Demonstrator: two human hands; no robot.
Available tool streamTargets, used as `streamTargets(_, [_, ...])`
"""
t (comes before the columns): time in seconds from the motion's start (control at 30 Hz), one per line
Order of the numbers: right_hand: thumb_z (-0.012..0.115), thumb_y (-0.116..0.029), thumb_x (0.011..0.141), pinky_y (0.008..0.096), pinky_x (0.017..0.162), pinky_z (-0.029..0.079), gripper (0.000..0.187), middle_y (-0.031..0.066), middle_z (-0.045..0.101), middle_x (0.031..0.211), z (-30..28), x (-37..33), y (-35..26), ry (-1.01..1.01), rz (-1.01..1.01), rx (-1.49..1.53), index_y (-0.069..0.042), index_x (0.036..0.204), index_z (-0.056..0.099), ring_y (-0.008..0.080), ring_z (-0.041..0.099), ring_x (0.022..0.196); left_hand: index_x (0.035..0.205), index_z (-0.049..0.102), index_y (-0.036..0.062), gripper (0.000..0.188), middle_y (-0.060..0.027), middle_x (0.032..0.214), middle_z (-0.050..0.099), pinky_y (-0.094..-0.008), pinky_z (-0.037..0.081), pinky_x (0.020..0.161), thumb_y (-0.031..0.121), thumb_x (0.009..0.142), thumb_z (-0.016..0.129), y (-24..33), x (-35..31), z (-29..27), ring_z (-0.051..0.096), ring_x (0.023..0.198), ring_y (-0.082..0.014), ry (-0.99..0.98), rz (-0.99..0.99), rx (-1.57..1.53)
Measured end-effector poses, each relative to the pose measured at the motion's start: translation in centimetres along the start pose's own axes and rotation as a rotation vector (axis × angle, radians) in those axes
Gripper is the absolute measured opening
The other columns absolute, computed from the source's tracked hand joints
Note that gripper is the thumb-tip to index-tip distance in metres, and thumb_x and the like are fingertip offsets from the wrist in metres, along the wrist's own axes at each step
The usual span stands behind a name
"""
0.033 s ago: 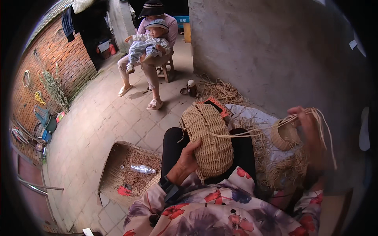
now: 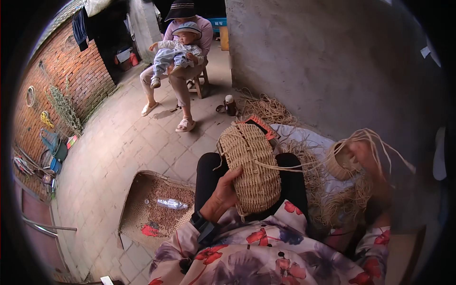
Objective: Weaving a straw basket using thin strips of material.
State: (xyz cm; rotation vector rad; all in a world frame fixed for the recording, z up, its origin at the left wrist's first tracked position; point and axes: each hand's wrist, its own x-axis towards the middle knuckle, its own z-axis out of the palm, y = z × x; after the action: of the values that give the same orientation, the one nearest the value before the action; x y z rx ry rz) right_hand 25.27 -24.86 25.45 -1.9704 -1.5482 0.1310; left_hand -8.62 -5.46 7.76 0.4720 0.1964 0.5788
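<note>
A plump, oblong woven straw piece (image 2: 256,178) rests across my lap, its far end pointing away from me. My left hand (image 2: 222,192) grips its near left side, with the thumb lying on top of the weave. From the middle of the weave a pale straw cord (image 2: 280,167) runs to the right, sagging. Raised at the right, my right hand (image 2: 365,154) is closed around the cord, and loose ends fan out above and beyond it. Behind that hand lies a round woven bowl-like piece (image 2: 338,164), partly covered by strands.
Loose straw strands (image 2: 339,206) spread over a white sheet (image 2: 289,133) at my right, beside a grey wall (image 2: 308,57). A shallow woven tray (image 2: 124,204) at my left holds grains and a plastic bottle (image 2: 172,204). Ahead, a seated person (image 2: 204,33) holds a child (image 2: 178,52).
My right hand has come down a little. The cord between it and the weave has gone from taut to slack, and its loose ends have swung out to the right. My left hand stays put.
</note>
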Motion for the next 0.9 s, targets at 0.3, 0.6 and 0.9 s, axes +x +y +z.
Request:
streamTargets(0.3, [0.071,-0.028,0.087,0.0366,0.063,0.052,0.027,0.0131,0.066,0.067,8.4,-1.4,-1.2,-0.627,0.028,0.148,-0.002,0.084,0.067,0.02,0.069,0.067,0.144,0.044,-0.0014,0.061,-0.0202,0.137,0.058,-0.0497,0.047,0.108,0.027,0.094,0.064,1.7,1.5,-2.4,0.061,0.123,-0.0342,-0.159,-0.13,-0.093])
streamTargets(0.6, [0.076,-0.011,0.079,0.0434,0.07,0.048,0.023,0.0108,0.056,0.083,15.7,1.7,-11.1,-0.032,-0.321,0.146,-0.005,0.086,0.056,0.0316,0.06,0.079,0.144,0.041,-0.0031,0.063,-0.0227,0.136,0.058,-0.0517,0.048,0.107,0.024,0.093,0.065,1.6,2.8,-2.5,0.062,0.121,-0.0359,-0.196,-0.213,-0.165])
streamTargets(0.9, [0.068,0.001,0.082,0.0401,0.061,0.049,0.015,0.0115,0.058,0.074,17.4,1.8,-11.3,0.139,-0.403,0.024,-0.001,0.087,0.054,0.0303,0.063,0.069,0.144,0.043,-0.0028,0.061,-0.0213,0.135,0.059,-0.0501,0.048,0.108,0.023,0.093,0.064,1.2,3.3,-2.7,0.063,0.12,-0.0344,-0.141,-0.221,-0.174])
